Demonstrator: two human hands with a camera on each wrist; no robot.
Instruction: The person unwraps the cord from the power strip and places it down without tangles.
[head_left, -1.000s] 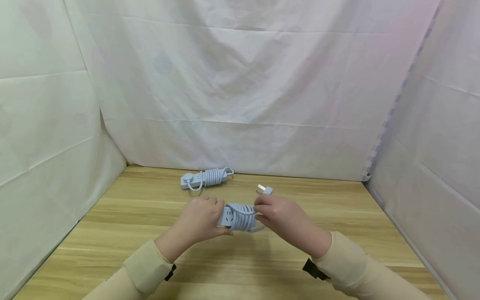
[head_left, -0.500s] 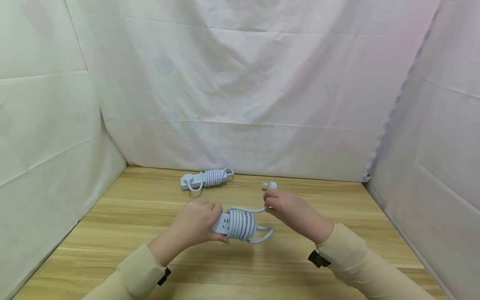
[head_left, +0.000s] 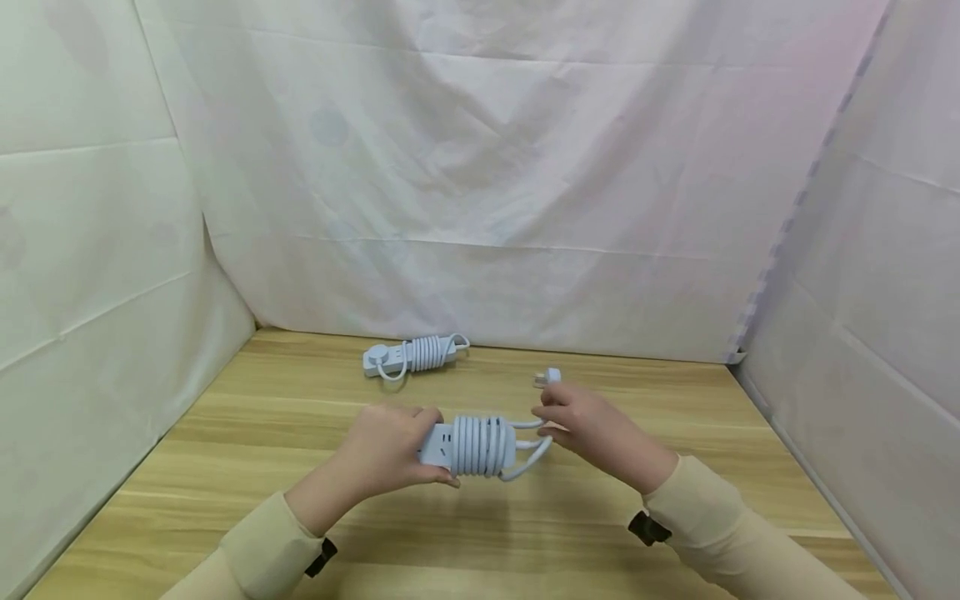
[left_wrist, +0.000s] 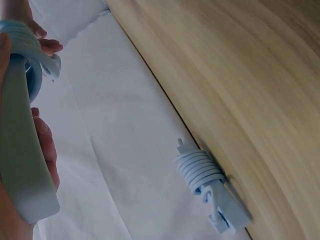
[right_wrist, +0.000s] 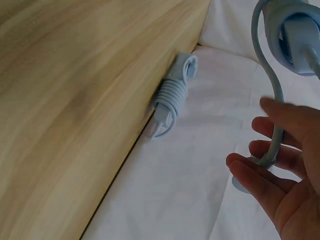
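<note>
My left hand grips the socket end of a pale blue power strip held above the table. Its cord is wound in several turns around the strip's right half, and a loop hangs off the right end. Between the fingers of my right hand is the cord's free end, just below the plug, whose metal prongs point left. The right wrist view shows the cord running down from the coil into those fingers. In the left wrist view the underside of the strip faces the camera.
A second power strip, cord wound around it and plug seated in its own socket, lies at the back of the wooden table. White cloth hangs behind and along both sides.
The right hand has moved rightward with the plug end, drawing the cord away from the coil. My left hand has shifted slightly left with the strip. The back strip stays put.
</note>
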